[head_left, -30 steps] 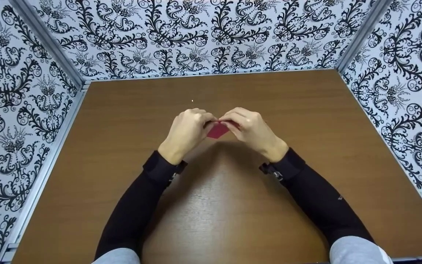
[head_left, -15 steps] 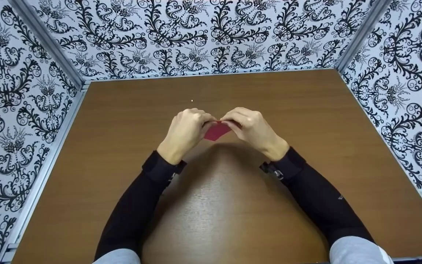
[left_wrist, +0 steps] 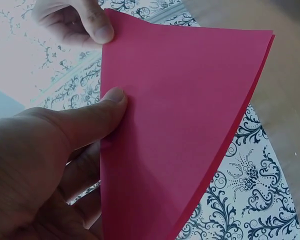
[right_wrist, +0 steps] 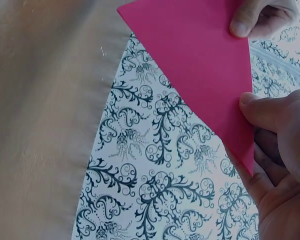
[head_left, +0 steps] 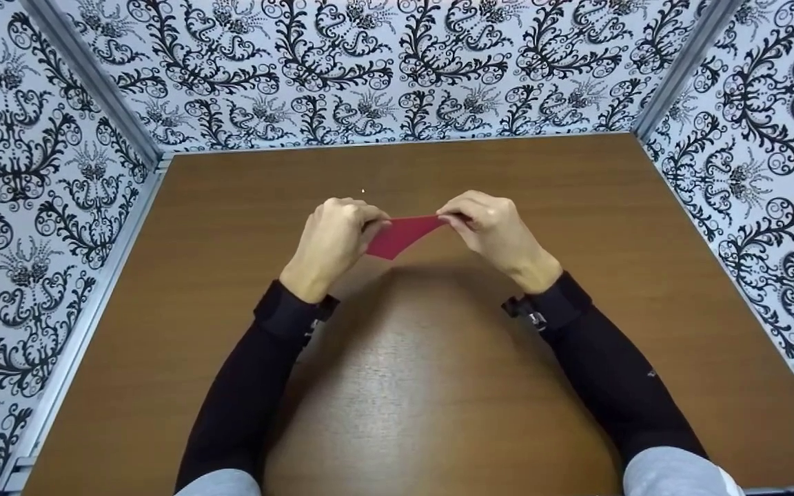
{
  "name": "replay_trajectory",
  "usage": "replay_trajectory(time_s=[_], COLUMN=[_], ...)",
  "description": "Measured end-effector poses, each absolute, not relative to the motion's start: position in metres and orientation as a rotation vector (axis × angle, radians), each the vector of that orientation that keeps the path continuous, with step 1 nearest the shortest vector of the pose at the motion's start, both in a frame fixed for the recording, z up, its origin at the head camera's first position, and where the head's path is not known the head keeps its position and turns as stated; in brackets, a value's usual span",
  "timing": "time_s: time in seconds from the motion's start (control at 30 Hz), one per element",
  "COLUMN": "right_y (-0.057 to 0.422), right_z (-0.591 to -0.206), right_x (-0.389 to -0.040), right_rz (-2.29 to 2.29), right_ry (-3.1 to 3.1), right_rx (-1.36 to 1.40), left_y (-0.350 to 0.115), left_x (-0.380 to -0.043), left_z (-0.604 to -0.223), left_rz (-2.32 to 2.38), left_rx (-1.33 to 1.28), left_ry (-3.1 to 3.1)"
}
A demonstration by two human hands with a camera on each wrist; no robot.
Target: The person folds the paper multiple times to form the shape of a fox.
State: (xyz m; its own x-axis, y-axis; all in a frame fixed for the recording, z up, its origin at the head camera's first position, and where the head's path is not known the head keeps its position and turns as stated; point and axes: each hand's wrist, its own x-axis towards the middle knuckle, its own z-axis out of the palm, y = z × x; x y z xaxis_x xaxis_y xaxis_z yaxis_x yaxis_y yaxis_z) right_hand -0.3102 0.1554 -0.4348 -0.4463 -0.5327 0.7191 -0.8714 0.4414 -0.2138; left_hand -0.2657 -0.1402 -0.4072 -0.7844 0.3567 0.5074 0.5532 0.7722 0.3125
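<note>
A folded sheet of red paper (head_left: 400,235) is stretched between both hands, above the table. Its left part is pinched between thumb and fingers of my left hand (head_left: 331,238). My right hand (head_left: 497,231) pinches the narrow right corner. Seen from the left wrist, the paper (left_wrist: 175,100) has a straight fold along the top held edge and two layers at the slanting edge. In the right wrist view the paper (right_wrist: 200,65) tapers to a point by the right fingers. The fingertips behind the paper are partly hidden.
The brown wooden table (head_left: 397,399) spreads under both arms. Patterned black-and-white walls (head_left: 397,76) close it in at the back and sides, with grey metal posts (head_left: 97,83) at the corners. A tiny white speck (head_left: 362,191) lies beyond the left hand.
The hands have moved apart along the paper's top edge, left hand leftward and right hand rightward. More of the red paper now shows between them.
</note>
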Motion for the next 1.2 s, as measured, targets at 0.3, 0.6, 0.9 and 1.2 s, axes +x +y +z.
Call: replay_trajectory(time_s=[0.3, 0.6, 0.9, 1.2], right_y=[0.169, 0.183, 0.191, 0.185], right_z=[-0.431, -0.427, -0.424, -0.426], right_x=[-0.317, -0.324, -0.328, -0.326], right_rz=[0.78, 0.756, 0.755, 0.81], right_ry=[-2.149, -2.172, -2.162, -2.114], right_rx=[1.122, 1.068, 1.02, 1.01], left_y=[-0.148, -0.161, -0.167, -0.161], left_x=[-0.269, -0.271, -0.272, -0.271], left_z=[-0.407, -0.403, -0.402, -0.405], left_rz=[-0.672, -0.701, -0.687, -0.661], left_rx=[-0.672, -0.617, -0.567, -0.558], left_ry=[-2.528, -2.516, -2.506, -2.531])
